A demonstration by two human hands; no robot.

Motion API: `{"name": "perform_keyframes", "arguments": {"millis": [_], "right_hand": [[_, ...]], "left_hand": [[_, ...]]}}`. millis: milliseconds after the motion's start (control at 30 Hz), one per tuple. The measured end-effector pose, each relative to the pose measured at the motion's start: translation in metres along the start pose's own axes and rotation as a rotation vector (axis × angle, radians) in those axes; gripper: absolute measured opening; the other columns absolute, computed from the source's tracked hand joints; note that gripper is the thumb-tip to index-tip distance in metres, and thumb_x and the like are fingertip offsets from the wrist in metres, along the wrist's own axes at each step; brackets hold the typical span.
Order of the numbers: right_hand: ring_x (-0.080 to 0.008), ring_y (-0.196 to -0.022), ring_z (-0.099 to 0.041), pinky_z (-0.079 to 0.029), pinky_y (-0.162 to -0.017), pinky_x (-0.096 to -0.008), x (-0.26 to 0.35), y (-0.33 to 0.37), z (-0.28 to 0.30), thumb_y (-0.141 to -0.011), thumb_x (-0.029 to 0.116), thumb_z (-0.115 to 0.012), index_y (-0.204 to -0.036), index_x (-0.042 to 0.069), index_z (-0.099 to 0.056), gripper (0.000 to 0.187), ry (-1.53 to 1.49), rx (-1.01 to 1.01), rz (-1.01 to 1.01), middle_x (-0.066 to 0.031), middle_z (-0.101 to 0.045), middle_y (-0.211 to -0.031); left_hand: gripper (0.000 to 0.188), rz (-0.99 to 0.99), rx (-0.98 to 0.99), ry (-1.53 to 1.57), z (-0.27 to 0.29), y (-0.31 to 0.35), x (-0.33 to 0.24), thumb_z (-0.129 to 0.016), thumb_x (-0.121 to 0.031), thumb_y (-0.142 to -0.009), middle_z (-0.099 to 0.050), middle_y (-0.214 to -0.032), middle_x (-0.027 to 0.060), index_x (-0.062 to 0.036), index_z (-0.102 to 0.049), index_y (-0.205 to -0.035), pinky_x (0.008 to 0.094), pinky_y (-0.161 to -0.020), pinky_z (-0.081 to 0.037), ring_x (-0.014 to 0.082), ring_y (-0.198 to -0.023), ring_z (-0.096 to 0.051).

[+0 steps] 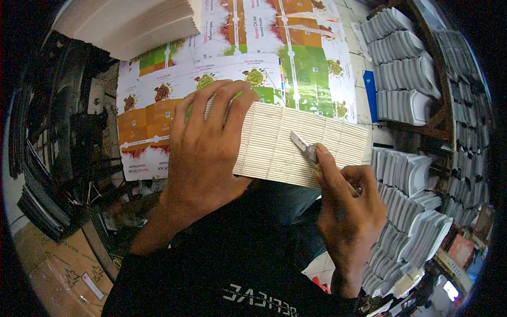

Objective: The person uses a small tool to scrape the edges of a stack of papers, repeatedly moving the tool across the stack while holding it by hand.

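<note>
A cream-white stack of flat paper or card pieces (264, 153), its face lined with fine parallel ridges, lies across the middle in front of my body. My left hand (203, 142) is closed over the stack's left end, fingers bent round the far edge. In my right hand (351, 211) is a cutter knife (300, 140), its blade pointing up and left over the ridged face. Whether the blade tip touches the stack I cannot tell. Part of the knife's handle is hidden by my right fingers.
Printed sheets (306, 68) in orange, green and white spread out beyond my hands. Bundles of grey-white paper (406, 105) are stacked along the right, beside a blue item (370, 95). A large pale sheet stack (127, 26) stands at far left, a cardboard box (74, 264) at lower left.
</note>
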State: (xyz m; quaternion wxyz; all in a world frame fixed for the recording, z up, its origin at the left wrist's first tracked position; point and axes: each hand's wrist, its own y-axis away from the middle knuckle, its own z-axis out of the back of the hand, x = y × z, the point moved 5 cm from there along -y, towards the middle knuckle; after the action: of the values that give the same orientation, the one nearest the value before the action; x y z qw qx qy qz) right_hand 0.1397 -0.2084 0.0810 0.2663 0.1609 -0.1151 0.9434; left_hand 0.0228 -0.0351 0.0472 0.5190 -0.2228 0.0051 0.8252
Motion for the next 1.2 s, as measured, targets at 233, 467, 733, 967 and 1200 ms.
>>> {"name": "perform_keyframes", "arguments": {"millis": [233, 467, 733, 967, 1200], "right_hand": [[-0.0195, -0.070, -0.064, -0.052, -0.061, -0.0354, -0.003, -0.003, -0.003, -0.081, -0.003, -0.083, -0.133, 0.023, -0.079, 0.058, 0.030, -0.089, 0.037, -0.0063, -0.059, -0.085], [-0.0192, -0.070, -0.066, -0.054, -0.059, -0.0363, -0.006, -0.006, -0.006, -0.079, 0.000, -0.082, -0.136, 0.027, -0.077, 0.063, 0.038, -0.125, 0.112, -0.0039, -0.060, -0.088], [-0.0198, -0.069, -0.066, -0.054, -0.059, -0.0362, -0.005, -0.019, -0.014, -0.078, 0.001, -0.081, -0.139, 0.028, -0.075, 0.067, 0.061, -0.224, 0.210, -0.0040, -0.060, -0.090], [-0.0208, -0.070, -0.064, -0.054, -0.063, -0.0370, -0.009, -0.023, 0.011, -0.087, -0.001, -0.081, -0.135, 0.024, -0.077, 0.054, -0.136, -0.019, -0.021, -0.0088, -0.064, -0.086], [-0.0210, -0.070, -0.064, -0.054, -0.063, -0.0375, -0.007, -0.019, 0.005, -0.087, -0.001, -0.080, -0.135, 0.025, -0.077, 0.055, -0.071, 0.054, 0.002, -0.0079, -0.065, -0.087]], "left_hand": [[0.081, -0.051, -0.043, -0.042, -0.004, -0.005, 0.003, -0.086, -0.024, -0.070, -0.058, -0.141, 0.0181, -0.0011, -0.053, -0.140, 0.0546, -0.115, -0.038, 0.0393, -0.136, -0.053], [0.081, -0.064, -0.020, -0.076, -0.002, -0.007, 0.003, -0.085, -0.041, -0.078, -0.058, -0.141, 0.0197, 0.0004, -0.054, -0.140, 0.0563, -0.114, -0.038, 0.0404, -0.135, -0.052], [0.079, -0.058, -0.001, -0.059, -0.002, -0.003, -0.002, -0.086, -0.035, -0.075, -0.058, -0.141, 0.0189, -0.0010, -0.054, -0.140, 0.0566, -0.114, -0.038, 0.0414, -0.134, -0.052], [0.078, -0.040, -0.052, -0.032, 0.001, -0.004, -0.004, -0.087, -0.024, -0.072, -0.058, -0.140, 0.0178, -0.0019, -0.054, -0.139, 0.0554, -0.114, -0.038, 0.0404, -0.137, -0.052], [0.079, -0.009, -0.049, -0.053, 0.001, -0.001, -0.002, -0.086, -0.022, -0.070, -0.058, -0.141, 0.0176, -0.0022, -0.054, -0.139, 0.0553, -0.116, -0.037, 0.0399, -0.137, -0.052]]}}
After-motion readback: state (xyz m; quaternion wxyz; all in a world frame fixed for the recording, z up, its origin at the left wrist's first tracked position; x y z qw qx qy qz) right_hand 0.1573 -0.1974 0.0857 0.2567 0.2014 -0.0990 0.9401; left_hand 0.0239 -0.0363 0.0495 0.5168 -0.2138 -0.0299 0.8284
